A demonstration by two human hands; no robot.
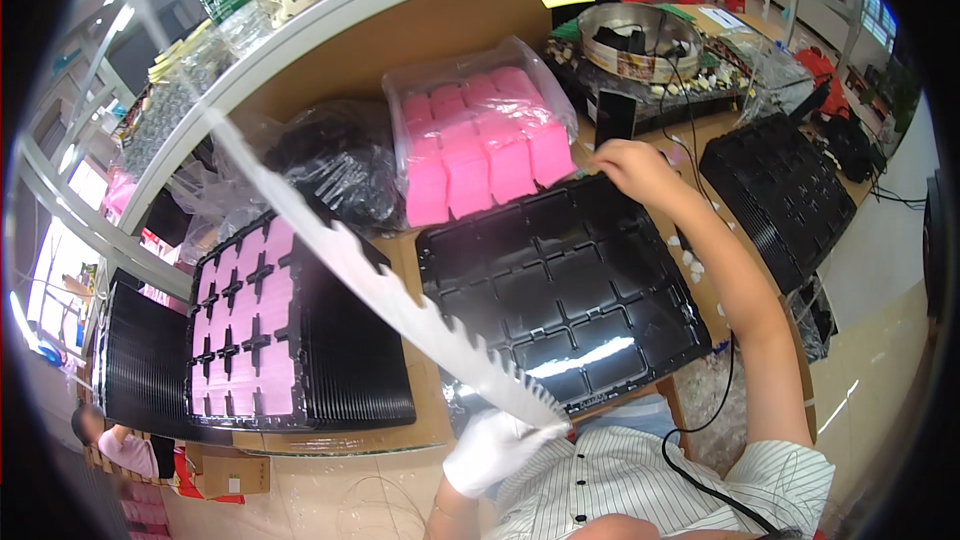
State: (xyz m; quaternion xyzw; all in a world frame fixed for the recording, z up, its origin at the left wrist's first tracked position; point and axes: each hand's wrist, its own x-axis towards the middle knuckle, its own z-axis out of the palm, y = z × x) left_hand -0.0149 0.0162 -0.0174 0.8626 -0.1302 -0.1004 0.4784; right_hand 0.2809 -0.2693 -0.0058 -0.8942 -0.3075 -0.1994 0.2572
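Note:
My left hand (492, 448), in a white glove, grips the near end of a long white plastic strip (370, 275) with notched edges. The strip runs diagonally up to the far left over the bench. My right hand (632, 165) is bare and reaches to the far edge of an empty black compartment tray (560, 290), its fingers curled near the tray's back rim. Whether it holds something small I cannot tell. A clear bag of pink foam blocks (480, 145) lies just left of that hand.
A stack of black trays (260, 325) with pink pads in its top tray sits at left. Another black tray stack (785, 190) is at right. A black plastic bag (335, 160), a round metal tin (628, 40), cables and a shelf rail (300, 30) lie beyond.

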